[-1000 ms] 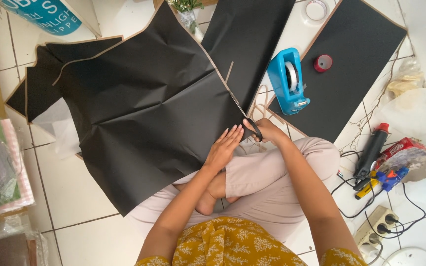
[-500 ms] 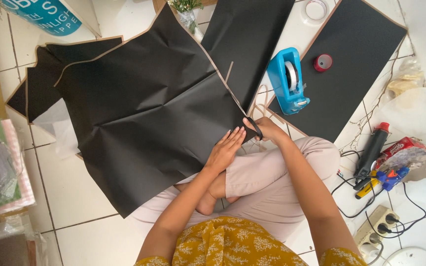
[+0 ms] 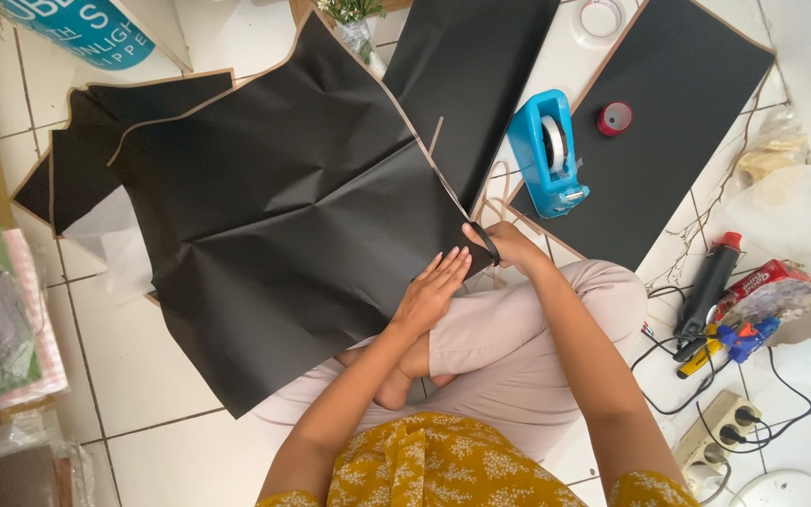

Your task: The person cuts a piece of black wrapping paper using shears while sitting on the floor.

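Black paper sheet [image 3: 274,244] lies unmoved as before, left hand [image 3: 436,289] pressing flat-fingered, right hand [image 3: 509,246] clenched on scissors [image 3: 486,242] at its right edge.

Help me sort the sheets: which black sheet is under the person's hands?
The big creased black sheet across the lap: left hand presses it, right hand grips its edge. The others lie untouched.

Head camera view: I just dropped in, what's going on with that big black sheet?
A person sits cross-legged on the white tiled floor with a large creased black paper sheet edged in tan spread over their lap. The left hand lies flat on the sheet's near edge, while the right hand works black-handled scissors at the sheet's right edge. A blue tape dispenser and a small red tape roll sit just beyond.
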